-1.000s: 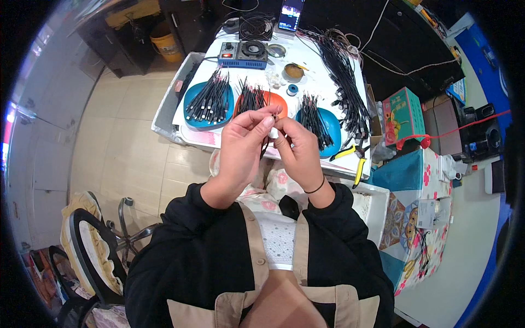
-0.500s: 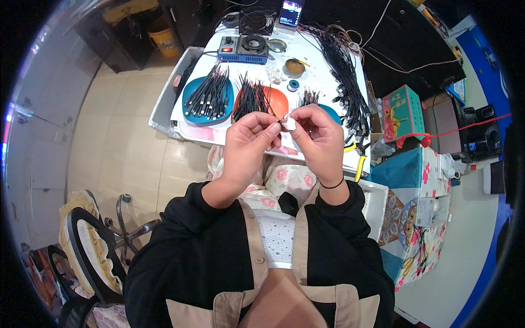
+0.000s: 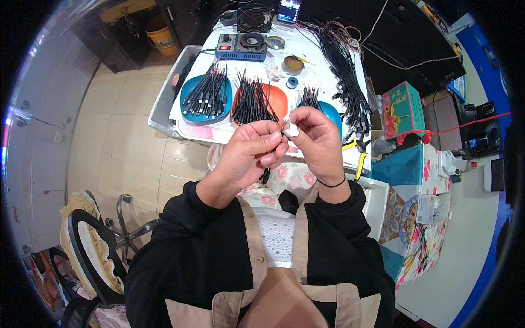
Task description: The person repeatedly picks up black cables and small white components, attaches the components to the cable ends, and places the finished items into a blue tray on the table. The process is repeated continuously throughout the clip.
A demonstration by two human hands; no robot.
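Note:
Over the near edge of the table, my left hand (image 3: 253, 146) is closed round a black cable, whose dark end (image 3: 266, 176) hangs below my fingers. Thin coloured wires (image 3: 284, 125) stick up from its tip. My right hand (image 3: 316, 138) meets them in a pinch, fingertips touching my left ones. Something small and white (image 3: 292, 130) sits at my right thumb tip; whether it is a wrap or a held scrap I cannot tell. Beyond my hands lie bundles of black cables in a blue tray (image 3: 188, 112), an orange tray (image 3: 279, 101) and a second blue tray (image 3: 331, 112).
At the back stand a blue heating unit (image 3: 240, 49), a fan (image 3: 255, 19) and a lit phone (image 3: 289, 11). A round tin (image 3: 293, 64) and a solder spool (image 3: 292, 82) sit mid-table. Long black cables (image 3: 350, 82) line the right side, near yellow-handled pliers (image 3: 361, 161).
My left hand has turned and its lower fingers have curled in, with the cable end now showing beneath. The white piece at my right thumb is more exposed. Both hands stay together.

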